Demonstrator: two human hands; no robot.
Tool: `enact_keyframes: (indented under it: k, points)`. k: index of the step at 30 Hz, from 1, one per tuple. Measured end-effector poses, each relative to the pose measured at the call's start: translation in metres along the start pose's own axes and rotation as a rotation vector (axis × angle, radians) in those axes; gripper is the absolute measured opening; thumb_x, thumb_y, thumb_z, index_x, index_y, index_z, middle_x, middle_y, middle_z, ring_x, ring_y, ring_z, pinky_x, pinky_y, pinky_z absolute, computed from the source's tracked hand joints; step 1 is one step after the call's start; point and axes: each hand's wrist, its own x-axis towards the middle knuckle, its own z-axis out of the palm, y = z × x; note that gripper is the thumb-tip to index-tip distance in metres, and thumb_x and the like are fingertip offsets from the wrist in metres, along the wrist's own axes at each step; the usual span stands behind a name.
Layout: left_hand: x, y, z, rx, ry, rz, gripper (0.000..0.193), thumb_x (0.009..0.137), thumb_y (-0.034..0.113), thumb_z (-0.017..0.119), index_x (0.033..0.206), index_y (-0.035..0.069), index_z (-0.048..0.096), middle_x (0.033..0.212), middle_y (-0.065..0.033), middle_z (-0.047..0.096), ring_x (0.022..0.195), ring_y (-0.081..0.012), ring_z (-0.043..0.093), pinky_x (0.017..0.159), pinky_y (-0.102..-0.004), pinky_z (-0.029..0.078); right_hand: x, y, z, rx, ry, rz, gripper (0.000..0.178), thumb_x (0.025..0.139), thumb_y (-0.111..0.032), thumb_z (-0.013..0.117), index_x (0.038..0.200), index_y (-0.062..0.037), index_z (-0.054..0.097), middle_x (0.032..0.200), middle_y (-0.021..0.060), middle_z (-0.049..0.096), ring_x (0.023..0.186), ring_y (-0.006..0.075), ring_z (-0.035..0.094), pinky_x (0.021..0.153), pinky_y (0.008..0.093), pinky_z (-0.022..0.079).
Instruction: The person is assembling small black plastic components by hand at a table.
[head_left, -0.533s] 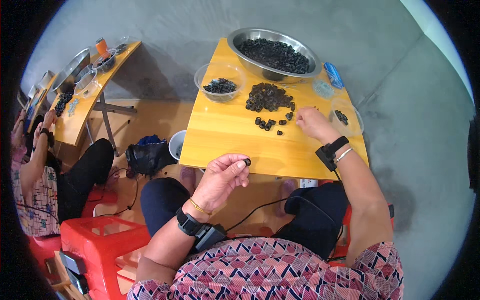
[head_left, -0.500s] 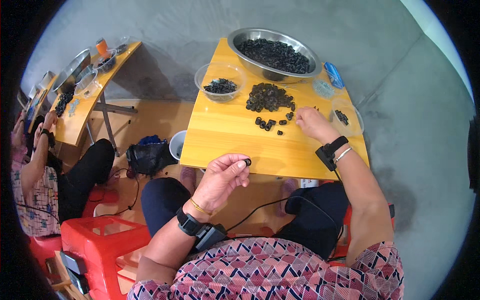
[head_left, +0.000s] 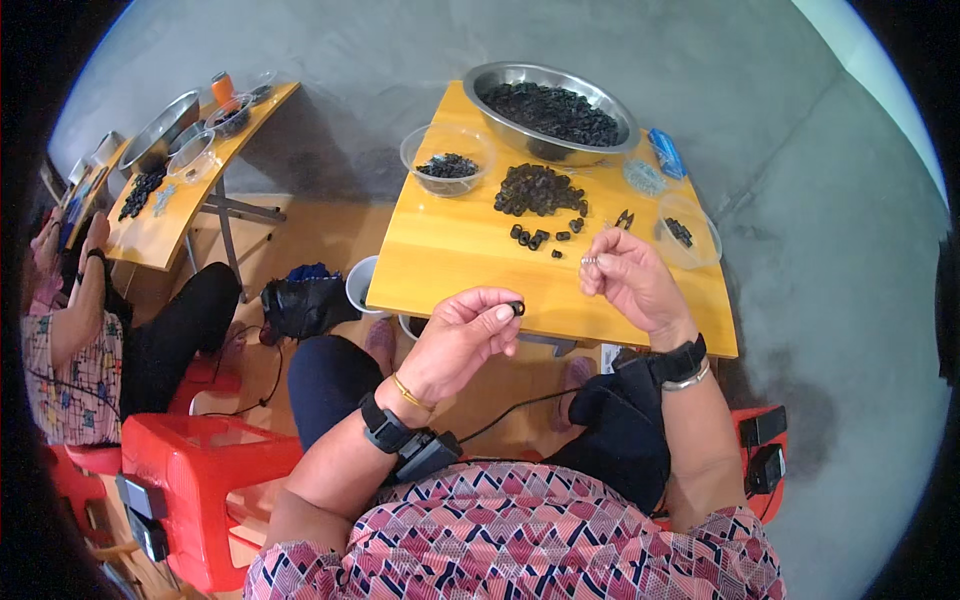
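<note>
The black ring (head_left: 518, 308) should be held lightly by its edge, so that its opening is left uncovered; the metal piece (head_left: 589, 261) should be pinched gently, so that it is not bent. The ring is gripped between thumb and forefinger of the left hand (head_left: 455, 340), near the table's (head_left: 430, 260) front edge. By the right hand (head_left: 635, 285), the metal piece is held in narrowed fingertips. The ring is seen as short and dark, the metal piece as silvery, apparently ribbed.

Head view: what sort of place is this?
Probably a small hand-assembly workshop: a steel bowl heaped with small black parts on a yellow table, and another person seated at a similar table to the left.
</note>
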Motion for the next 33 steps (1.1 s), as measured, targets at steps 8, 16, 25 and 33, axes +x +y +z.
enact_keyframes:
  k: [8,16,25,33]
  points:
    - [-0.007,0.005,0.02,-0.003,-0.018,0.022,0.015,0.082,0.008,0.052,0.095,0.002,0.055,0.077,-0.0059,0.056,0.063,-0.0132,0.051,0.058,-0.026,0.045,-0.019,0.0,0.042,-0.219,-0.072,-0.114,0.008,0.08,-0.005,0.054,0.087,-0.0021,0.05,0.075,0.0033,0.052,0.068,0.0119,0.05,0.064,0.0245,0.041]
    - [-0.009,0.004,0.024,0.037,-0.028,0.01,0.014,0.081,0.008,0.054,0.094,0.002,0.056,0.078,-0.0071,0.059,0.061,-0.0143,0.055,0.057,-0.0244,0.048,-0.023,0.002,0.058,-0.401,-0.052,-0.103,0.005,0.081,-0.002,0.051,0.086,-0.0017,0.051,0.078,-0.0005,0.052,0.073,0.0059,0.05,0.066,0.0194,0.042]
    - [-0.007,0.001,0.019,-0.008,-0.01,-0.028,0.015,0.081,0.006,0.055,0.094,-0.001,0.055,0.078,-0.0077,0.058,0.062,-0.0127,0.055,0.058,-0.0234,0.049,-0.021,0.015,0.059,-0.625,-0.089,-0.151,0.009,0.082,0.001,0.049,0.09,-0.0019,0.047,0.082,0.0005,0.049,0.077,0.0071,0.049,0.07,0.0205,0.041]
    - [-0.006,-0.004,0.012,0.05,0.006,-0.068,0.014,0.081,0.005,0.054,0.093,-0.002,0.055,0.08,-0.0092,0.059,0.061,-0.0128,0.055,0.058,-0.0246,0.049,-0.017,0.027,0.043,-0.221,-0.148,0.093,0.008,0.083,-0.005,0.05,0.089,-0.0028,0.046,0.08,0.0004,0.049,0.074,0.0075,0.051,0.066,0.0199,0.042]
